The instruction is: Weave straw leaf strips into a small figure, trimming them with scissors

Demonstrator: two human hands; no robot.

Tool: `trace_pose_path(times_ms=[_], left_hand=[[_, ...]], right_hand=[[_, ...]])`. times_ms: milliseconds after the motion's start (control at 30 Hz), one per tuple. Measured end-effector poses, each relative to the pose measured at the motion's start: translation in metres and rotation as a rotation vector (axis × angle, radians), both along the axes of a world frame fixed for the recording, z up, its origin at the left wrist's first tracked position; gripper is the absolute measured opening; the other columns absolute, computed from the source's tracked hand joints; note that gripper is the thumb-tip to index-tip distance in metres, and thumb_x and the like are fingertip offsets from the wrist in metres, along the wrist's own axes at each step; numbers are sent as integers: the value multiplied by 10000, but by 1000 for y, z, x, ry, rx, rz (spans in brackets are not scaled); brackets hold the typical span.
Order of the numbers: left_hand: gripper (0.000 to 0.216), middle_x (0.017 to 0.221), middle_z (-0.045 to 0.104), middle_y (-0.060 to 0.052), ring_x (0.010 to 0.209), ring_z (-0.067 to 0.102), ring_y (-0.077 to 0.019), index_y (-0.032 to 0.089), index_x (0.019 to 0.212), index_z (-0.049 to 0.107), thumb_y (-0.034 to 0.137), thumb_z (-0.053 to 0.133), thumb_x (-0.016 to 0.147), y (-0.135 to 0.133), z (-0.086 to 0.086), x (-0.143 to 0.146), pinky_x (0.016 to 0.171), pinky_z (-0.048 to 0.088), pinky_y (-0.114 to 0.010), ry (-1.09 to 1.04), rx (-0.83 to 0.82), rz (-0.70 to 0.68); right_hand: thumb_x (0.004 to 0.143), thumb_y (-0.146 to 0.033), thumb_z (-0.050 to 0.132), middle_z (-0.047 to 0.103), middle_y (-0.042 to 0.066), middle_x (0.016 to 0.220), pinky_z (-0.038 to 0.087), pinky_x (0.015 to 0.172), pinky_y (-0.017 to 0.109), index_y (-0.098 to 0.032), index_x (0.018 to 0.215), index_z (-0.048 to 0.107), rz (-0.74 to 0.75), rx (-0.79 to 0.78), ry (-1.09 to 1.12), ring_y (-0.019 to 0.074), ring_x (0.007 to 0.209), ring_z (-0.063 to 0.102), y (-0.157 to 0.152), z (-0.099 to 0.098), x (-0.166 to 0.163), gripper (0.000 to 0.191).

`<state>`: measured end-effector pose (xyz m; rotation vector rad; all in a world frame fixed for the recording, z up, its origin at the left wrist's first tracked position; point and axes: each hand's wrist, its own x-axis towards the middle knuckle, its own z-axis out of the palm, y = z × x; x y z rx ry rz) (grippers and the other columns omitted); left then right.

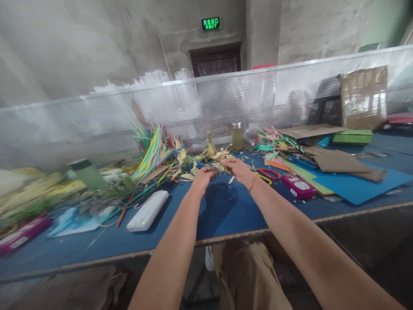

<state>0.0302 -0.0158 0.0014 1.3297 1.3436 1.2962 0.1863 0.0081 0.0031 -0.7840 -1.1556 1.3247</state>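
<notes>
Both hands reach over the blue tabletop (222,211) toward a heap of pale dried husk pieces (209,148). My right hand (237,168), with a gold bracelet at the wrist, has its fingers pinched at a pale husk-like strip piece (222,156); the fingertips are partly hidden. To its left, my left hand (204,175) is closed, thumb and fingers together, near the blue and pale scraps. Whatever may be between those fingers is too small to make out. Scissors with red and yellow handles (269,173) lie just right of my right hand.
A white case-like object (148,211) lies front left, near a bundle of coloured strips (153,150). A glass bottle (237,135) stands at the back by the perforated divider (226,99). On the right are a purple packet (298,186), blue sheet (355,181) and cardboard pieces (338,161).
</notes>
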Motion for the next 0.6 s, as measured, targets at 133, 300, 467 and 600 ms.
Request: trace_pose_path(times_ms=[133,300,467,600], left_hand=[[254,668,630,-10,595,540,-114,167,756,663,362,748,619,-3,4,4,532,342,-229,-133,13,-77],[282,629,622,-8,558,519,-100,153,744,662,266,814,535,-10,6,6,540,360,-235,-149,16,-114],[288,598,594,9,518,484,-83,157,741,647,260,817,533,-8,4,5,512,332,-226,-178,23,-60],[295,583,569,11,500,458,-80,158,731,643,367,789,582,-4,3,4,476,262,-223,-175,12,-60]], right_hand=[[494,-353,827,608,-12,622,383,611,270,-146,701,690,-3,1,-17,101,617,496,1,-3,-3,323],[530,-285,810,650,-1,682,419,661,274,-159,738,712,47,-16,-55,110,657,536,5,-6,-2,263],[537,-197,792,648,-13,667,446,688,273,-163,720,685,80,-49,1,100,630,552,10,-10,-2,215],[535,-153,773,654,-19,697,456,727,280,-168,745,677,50,-44,-22,104,670,578,11,-10,-2,232]])
